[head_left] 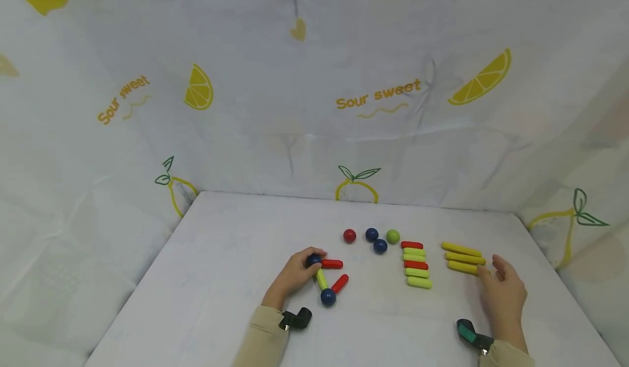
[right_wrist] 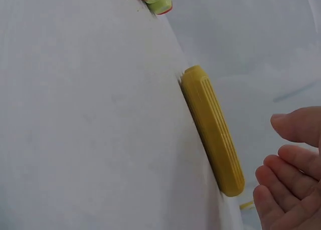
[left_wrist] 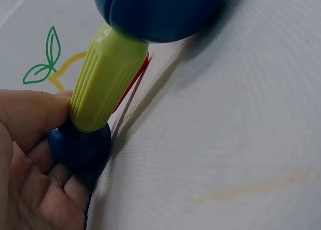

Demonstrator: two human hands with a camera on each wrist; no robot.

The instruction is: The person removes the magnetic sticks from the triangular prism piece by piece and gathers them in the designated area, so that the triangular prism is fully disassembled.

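My left hand point(head_left: 291, 275) grips a blue ball point(head_left: 313, 259) at one end of a joined piece, its thumb beside a ribbed lime-green rod point(left_wrist: 108, 74). That rod runs to a second blue ball point(head_left: 328, 297) at the near end. A red rod point(head_left: 332, 264) sticks out from the held ball, and another red rod point(head_left: 340, 283) slants up from the near ball. At the right, my right hand point(head_left: 503, 290) is beside the nearest of three yellow rods point(head_left: 462, 267), fingers loosely bent and thumb apart. In the right wrist view, a gap shows between fingers and yellow rod point(right_wrist: 213, 132).
Behind the joined piece lie a red ball point(head_left: 349, 236), two blue balls point(head_left: 380, 246) and a green ball point(head_left: 393, 236). Several short red and lime-green rods point(head_left: 416, 265) form a column left of the yellow ones. A printed white cloth point(head_left: 275, 154) rises behind the white table point(head_left: 216, 301).
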